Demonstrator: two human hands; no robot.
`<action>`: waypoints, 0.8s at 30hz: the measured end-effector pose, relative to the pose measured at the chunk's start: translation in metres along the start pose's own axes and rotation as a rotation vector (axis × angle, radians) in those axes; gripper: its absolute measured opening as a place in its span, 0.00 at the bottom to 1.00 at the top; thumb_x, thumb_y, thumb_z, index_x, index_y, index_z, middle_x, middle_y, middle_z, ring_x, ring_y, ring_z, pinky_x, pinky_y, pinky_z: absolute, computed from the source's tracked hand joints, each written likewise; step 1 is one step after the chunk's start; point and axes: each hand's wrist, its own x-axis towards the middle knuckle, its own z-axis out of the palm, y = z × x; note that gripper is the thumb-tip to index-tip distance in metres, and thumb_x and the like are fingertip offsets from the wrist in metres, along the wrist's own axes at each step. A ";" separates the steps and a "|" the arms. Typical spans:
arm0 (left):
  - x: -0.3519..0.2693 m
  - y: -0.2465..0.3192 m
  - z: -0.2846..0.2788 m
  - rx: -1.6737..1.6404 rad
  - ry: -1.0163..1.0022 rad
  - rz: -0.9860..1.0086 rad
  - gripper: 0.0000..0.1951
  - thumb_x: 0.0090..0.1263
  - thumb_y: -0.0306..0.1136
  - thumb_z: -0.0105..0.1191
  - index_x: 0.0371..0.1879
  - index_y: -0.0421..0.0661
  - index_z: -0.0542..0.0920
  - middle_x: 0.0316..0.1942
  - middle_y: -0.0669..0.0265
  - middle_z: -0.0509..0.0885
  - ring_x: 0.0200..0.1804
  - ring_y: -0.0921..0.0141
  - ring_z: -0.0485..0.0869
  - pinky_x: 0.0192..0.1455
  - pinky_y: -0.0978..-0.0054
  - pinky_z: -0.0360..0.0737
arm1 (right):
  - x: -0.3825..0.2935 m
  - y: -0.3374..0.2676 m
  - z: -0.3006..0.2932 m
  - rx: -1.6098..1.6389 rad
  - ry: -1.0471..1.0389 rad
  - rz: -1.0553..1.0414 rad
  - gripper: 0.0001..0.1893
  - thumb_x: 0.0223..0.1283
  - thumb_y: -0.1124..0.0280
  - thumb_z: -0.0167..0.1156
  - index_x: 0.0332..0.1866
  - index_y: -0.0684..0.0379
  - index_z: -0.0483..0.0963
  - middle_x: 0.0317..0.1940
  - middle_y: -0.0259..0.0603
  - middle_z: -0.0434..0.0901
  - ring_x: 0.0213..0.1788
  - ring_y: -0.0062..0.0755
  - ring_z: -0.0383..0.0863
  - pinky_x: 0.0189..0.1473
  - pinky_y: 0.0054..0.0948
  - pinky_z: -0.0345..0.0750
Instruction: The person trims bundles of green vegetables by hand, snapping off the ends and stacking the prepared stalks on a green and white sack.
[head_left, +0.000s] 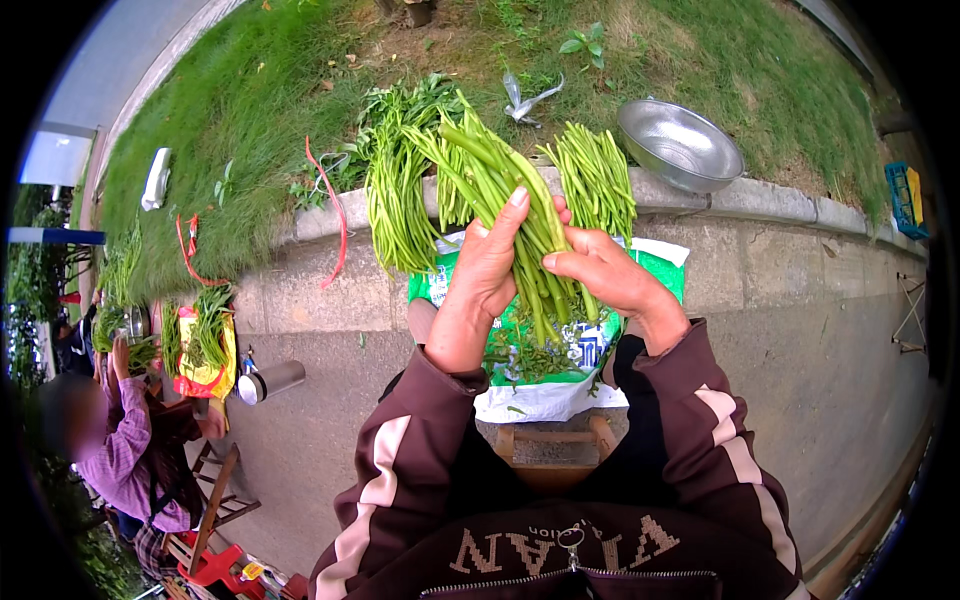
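A bundle of green vegetable stems (517, 202) is held up before me between both hands. My left hand (487, 274) wraps round its left side, thumb pointing up along the stems. My right hand (611, 270) grips the bundle's right side, its thumb on the stems lower down. Below them a green and white woven plastic sack (540, 401) lies on the ground with loose leaves and trimmings (536, 360) on it. Beyond, a leafy bunch of stems (401, 202) hangs over the kerb at the left, and a bundle of bare stems (595, 180) rests on the kerb at the right.
A metal colander (681, 142) sits at the kerb (776, 204). Red strips (337, 217) and a clear plastic bag (525, 101) lie on the grass. Leftward are a metal flask (271, 381), a yellow and red sack (225, 367) with greens, and a seated person (124, 465). Blue crate (905, 201) far right.
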 end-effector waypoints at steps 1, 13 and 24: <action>-0.001 0.001 0.000 -0.011 -0.002 -0.007 0.17 0.69 0.41 0.49 0.49 0.42 0.71 0.44 0.56 0.79 0.48 0.63 0.79 0.50 0.65 0.80 | 0.000 0.000 0.001 -0.005 -0.006 -0.009 0.18 0.60 0.71 0.50 0.53 0.69 0.69 0.45 0.35 0.75 0.46 0.17 0.72 0.50 0.22 0.69; -0.006 0.004 -0.002 0.061 -0.086 -0.060 0.15 0.63 0.29 0.54 0.48 0.40 0.71 0.39 0.58 0.81 0.47 0.62 0.80 0.51 0.64 0.79 | 0.002 0.008 0.006 0.124 -0.133 -0.014 0.17 0.61 0.68 0.50 0.51 0.68 0.69 0.42 0.37 0.75 0.43 0.23 0.74 0.47 0.25 0.71; 0.017 0.020 -0.040 -0.379 0.156 0.091 0.05 0.66 0.30 0.52 0.34 0.43 0.73 0.30 0.68 0.77 0.36 0.70 0.77 0.52 0.68 0.76 | -0.009 -0.001 -0.017 -0.121 0.261 -0.182 0.12 0.60 0.65 0.56 0.31 0.64 0.76 0.19 0.28 0.72 0.23 0.15 0.71 0.27 0.19 0.70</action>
